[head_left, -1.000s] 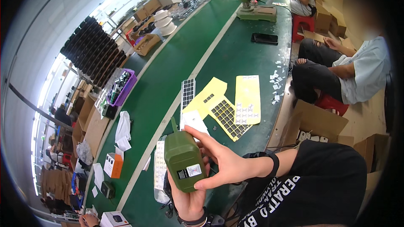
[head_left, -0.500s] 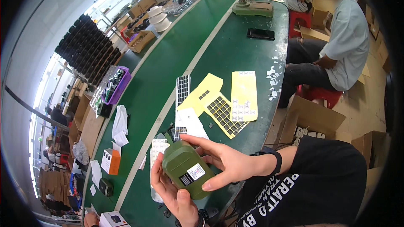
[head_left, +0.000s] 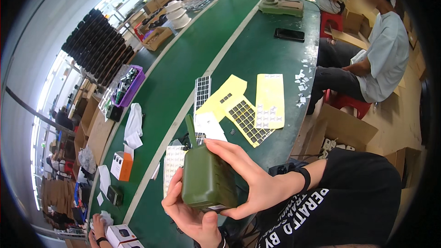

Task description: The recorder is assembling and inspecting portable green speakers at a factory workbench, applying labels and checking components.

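Note:
I hold an olive-green boxy device (head_left: 206,177) with a short antenna above the near edge of the green workbench (head_left: 174,87). My left hand (head_left: 190,213) cradles it from below and the left. My right hand (head_left: 250,179) wraps its right side, fingers stretched across the top. A small white label shows at the device's lower edge. Just beyond lie yellow sticker sheets (head_left: 257,108) with dark and pale pads, and white sheets (head_left: 174,160).
A seated person (head_left: 367,59) in a pale shirt is at the right beside open cardboard boxes (head_left: 340,128). On the bench are a black phone (head_left: 289,34), a purple bin (head_left: 128,87), a white cloth (head_left: 134,124), an orange-white box (head_left: 121,165) and stacked black trays (head_left: 92,41).
I have turned the green device so its labelled face now points down and its plain side faces me. The view has shifted, and the seated person has moved up in view.

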### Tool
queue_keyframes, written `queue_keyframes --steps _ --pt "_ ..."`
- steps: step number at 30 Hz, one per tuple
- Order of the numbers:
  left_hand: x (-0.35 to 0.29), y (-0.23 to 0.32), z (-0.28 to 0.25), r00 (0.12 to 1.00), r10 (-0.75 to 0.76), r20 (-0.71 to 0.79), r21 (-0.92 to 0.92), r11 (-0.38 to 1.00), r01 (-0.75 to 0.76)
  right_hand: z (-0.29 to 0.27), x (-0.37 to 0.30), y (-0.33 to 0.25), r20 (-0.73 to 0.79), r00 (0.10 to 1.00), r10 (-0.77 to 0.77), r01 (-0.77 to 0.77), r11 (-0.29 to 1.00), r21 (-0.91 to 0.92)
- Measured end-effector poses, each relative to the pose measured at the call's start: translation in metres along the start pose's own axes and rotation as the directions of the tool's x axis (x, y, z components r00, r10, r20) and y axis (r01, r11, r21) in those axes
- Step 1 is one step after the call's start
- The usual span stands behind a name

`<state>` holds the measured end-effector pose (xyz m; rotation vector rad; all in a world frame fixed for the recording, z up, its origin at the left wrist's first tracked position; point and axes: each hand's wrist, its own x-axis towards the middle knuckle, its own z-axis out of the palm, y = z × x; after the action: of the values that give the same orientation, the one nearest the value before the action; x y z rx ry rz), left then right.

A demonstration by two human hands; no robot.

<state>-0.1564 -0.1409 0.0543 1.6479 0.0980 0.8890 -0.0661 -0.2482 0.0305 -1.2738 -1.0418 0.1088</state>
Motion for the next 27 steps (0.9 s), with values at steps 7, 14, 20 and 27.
queue_keyframes --steps 7,14,20,27 --pt "0.003 0.000 -0.007 0.997 -0.059 -0.046 -0.031 0.998 0.058 0.001 0.000 0.000 0.028 0.999 -0.037 0.039 0.998 -0.052" --pt "0.002 -0.002 -0.009 0.998 -0.031 -0.063 -0.003 1.000 0.030 -0.004 0.002 -0.002 0.111 0.989 0.096 -0.110 0.986 0.129" --pt "0.001 -0.004 -0.008 0.992 -0.097 0.079 0.054 0.994 0.093 -0.009 0.009 -0.005 0.119 0.952 -0.281 0.302 0.807 -0.507" --pt "0.006 -0.018 -0.015 0.921 -0.388 0.034 -0.402 0.838 0.368 -0.024 0.017 -0.013 -0.038 0.955 -0.294 0.281 0.939 -0.200"
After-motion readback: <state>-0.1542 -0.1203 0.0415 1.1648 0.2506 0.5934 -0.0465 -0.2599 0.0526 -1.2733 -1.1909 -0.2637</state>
